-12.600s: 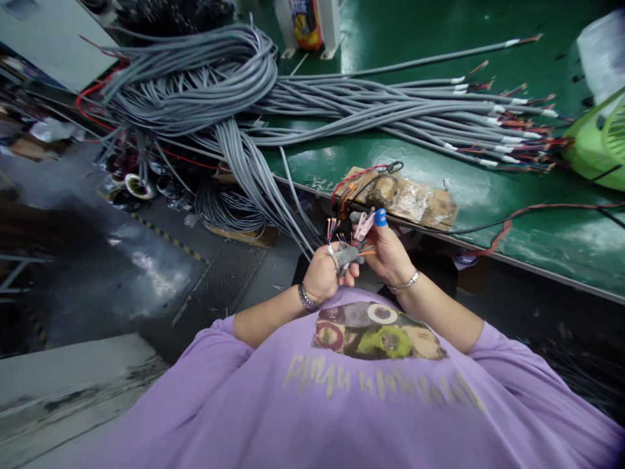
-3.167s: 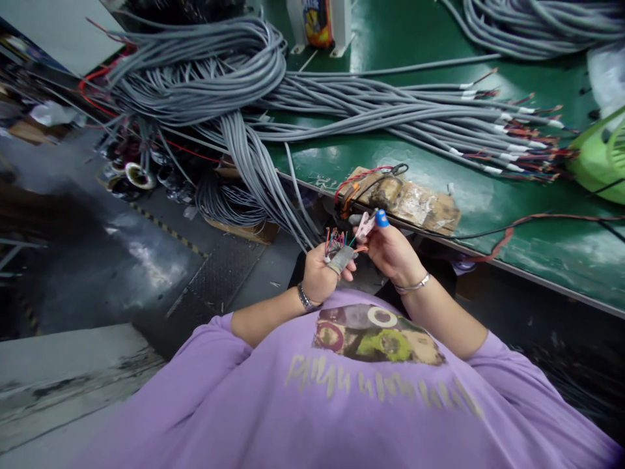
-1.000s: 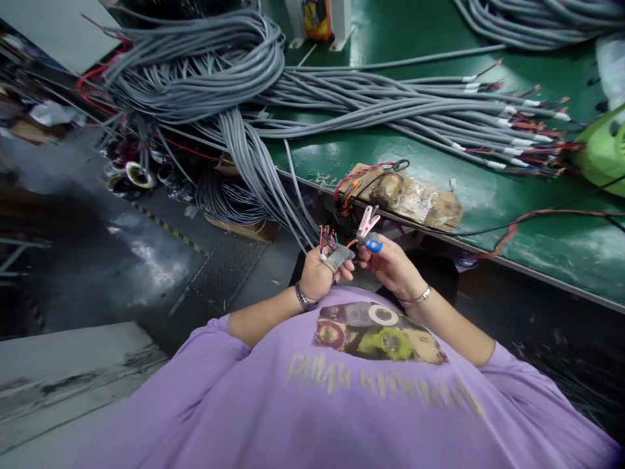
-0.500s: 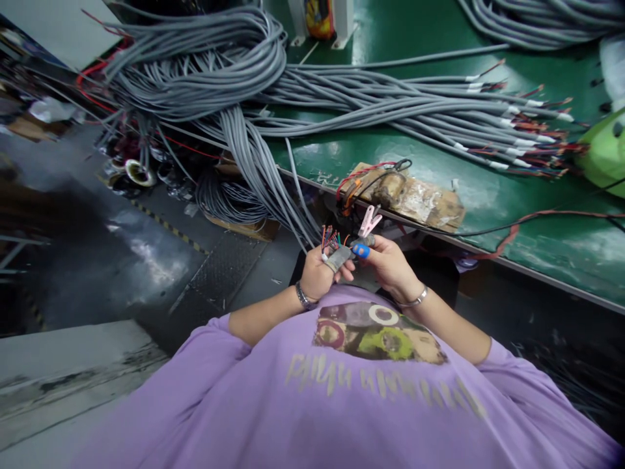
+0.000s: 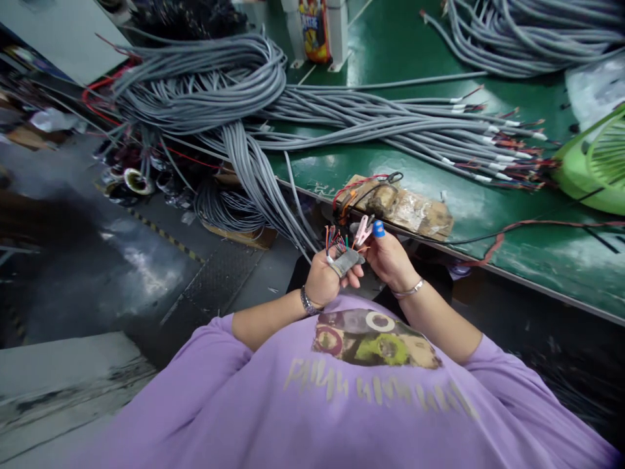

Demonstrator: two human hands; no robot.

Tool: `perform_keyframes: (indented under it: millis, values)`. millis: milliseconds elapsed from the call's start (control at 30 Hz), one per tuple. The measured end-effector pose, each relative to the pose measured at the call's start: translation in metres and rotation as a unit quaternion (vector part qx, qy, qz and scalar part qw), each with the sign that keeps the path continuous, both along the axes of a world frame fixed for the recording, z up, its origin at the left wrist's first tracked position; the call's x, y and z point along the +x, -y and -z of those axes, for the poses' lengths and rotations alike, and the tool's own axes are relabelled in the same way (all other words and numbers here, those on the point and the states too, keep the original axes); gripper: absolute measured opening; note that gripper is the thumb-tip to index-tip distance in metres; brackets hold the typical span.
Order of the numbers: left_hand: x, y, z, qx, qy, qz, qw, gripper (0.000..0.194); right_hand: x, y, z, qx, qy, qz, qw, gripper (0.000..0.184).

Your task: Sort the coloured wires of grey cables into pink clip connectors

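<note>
My left hand (image 5: 326,277) is closed around a short grey cable connector (image 5: 346,262). Thin coloured wires (image 5: 333,240) fan upward from it, red, black and green among them. Close by on the right is my right hand (image 5: 388,257), its fingers curled beside the connector's end and a thin orange wire. A blue cover (image 5: 378,228) sits on its raised thumb. What those fingers pinch, if anything, is too small to make out. A pink clothespin (image 5: 362,230) stands just above the connector, between the hands; what it is fixed to is hidden.
Along the green bench (image 5: 508,228) lies a long bundle of grey cables (image 5: 390,124) with stripped ends. A worn wooden block (image 5: 415,215) rests at the near edge. A green fan (image 5: 596,156) stands right, and coiled cables (image 5: 527,39) lie behind.
My right thumb has lifted off the connector and now points up beside the clothespin. My left hand still holds the connector, slightly farther right. The view has shifted a little.
</note>
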State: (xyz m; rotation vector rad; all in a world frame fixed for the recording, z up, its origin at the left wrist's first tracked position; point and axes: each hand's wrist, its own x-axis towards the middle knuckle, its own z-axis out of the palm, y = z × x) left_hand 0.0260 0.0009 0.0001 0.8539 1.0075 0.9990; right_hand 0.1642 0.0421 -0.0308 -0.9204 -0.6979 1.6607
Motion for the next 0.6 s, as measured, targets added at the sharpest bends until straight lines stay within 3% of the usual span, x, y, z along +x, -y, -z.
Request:
perform_keyframes:
  millis: [67,133,300,467,600]
  values:
    - [0.003,-0.002,0.003,0.006,0.002,0.000,1.000,0.041,-0.004,0.000,0.000,0.052,0.072,0.072,0.993,0.051]
    - [0.004,-0.004,0.006,0.014,-0.002,-0.005,1.000,0.041,-0.008,-0.001,0.001,0.064,0.087,0.102,0.989,0.053]
    - [0.003,-0.005,0.009,0.018,-0.031,-0.006,0.999,0.043,-0.015,-0.006,-0.003,-0.029,-0.076,-0.010,0.997,0.063]
    - [0.004,-0.004,0.012,0.008,-0.047,-0.004,0.999,0.042,-0.017,-0.009,-0.006,-0.065,-0.121,0.019,0.990,0.059]
    - [0.001,-0.004,0.014,0.000,-0.051,-0.002,0.999,0.042,-0.015,-0.006,-0.005,-0.054,-0.108,-0.001,0.993,0.061]
